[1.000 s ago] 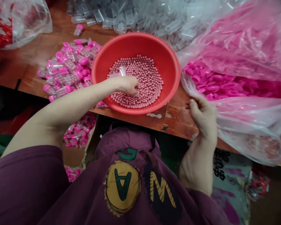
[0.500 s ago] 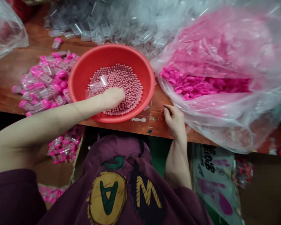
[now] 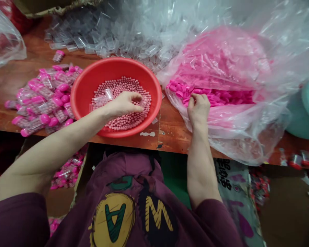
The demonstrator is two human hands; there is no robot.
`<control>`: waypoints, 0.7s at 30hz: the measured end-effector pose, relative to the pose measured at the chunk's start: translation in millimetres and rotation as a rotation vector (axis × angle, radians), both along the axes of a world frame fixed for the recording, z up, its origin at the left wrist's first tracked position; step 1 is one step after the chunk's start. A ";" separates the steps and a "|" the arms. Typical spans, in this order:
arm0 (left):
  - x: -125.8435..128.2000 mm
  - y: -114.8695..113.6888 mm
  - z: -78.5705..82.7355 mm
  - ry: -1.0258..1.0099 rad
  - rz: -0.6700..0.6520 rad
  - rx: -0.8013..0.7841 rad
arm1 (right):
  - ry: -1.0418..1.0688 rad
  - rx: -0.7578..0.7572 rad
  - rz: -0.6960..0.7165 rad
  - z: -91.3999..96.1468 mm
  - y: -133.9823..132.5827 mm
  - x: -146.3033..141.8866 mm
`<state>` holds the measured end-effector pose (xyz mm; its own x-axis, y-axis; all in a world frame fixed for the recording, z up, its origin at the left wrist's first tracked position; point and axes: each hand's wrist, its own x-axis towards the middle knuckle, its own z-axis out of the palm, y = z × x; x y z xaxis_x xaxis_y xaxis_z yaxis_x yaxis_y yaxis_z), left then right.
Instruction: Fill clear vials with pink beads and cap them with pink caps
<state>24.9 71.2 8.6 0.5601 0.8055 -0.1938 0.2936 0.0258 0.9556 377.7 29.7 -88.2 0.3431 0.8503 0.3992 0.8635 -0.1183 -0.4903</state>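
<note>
A red bowl (image 3: 82, 90) of small pink beads (image 3: 123, 118) sits on the wooden table. My left hand (image 3: 125, 103) is inside it, fingers closed round a small clear vial (image 3: 143, 101) held over the beads. Two more clear vials (image 3: 105, 96) lie on the beads. My right hand (image 3: 198, 109) reaches into the mouth of a clear plastic bag (image 3: 247, 113) of pink caps (image 3: 221, 96), its fingers curled and pinching among the caps; what they hold is hidden.
Capped, bead-filled vials (image 3: 45, 99) are piled left of the bowl. Empty clear vials (image 3: 123, 37) are heaped behind it. More filled vials lie in a box (image 3: 67, 169) below the table edge. A teal basin (image 3: 305, 109) stands at far right.
My right hand has moved from the table edge up into the bag of pink caps. My left hand has lifted from the beads with a clear vial. The view has shifted right.
</note>
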 end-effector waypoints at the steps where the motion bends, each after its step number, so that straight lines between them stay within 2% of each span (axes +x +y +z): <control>1: -3.7 -5.7 3.5 -0.078 0.038 -0.080 | -0.001 -0.023 0.027 0.0 10.3 -0.7; 5: -12.7 -28.2 8.3 -0.289 0.187 -0.288 | 0.012 -0.131 0.069 -4.6 38.6 -16.2; 9: -16.8 -46.8 6.9 -0.458 0.272 -0.487 | 0.144 -0.153 -0.016 -8.5 43.8 -31.3; 13: -19.4 -57.7 4.9 -0.607 0.299 -0.622 | 0.242 -0.084 -0.099 -1.4 36.7 -36.0; 18: -22.4 -62.7 0.1 -0.727 0.344 -0.611 | 0.350 0.129 -0.253 22.5 28.2 -48.9; 19: -22.9 -63.6 -0.5 -0.734 0.345 -0.605 | 0.374 0.169 -0.245 27.6 25.1 -56.7; 21: -23.7 -65.9 -0.9 -0.731 0.330 -0.612 | 0.418 0.227 -0.083 37.3 16.1 -80.6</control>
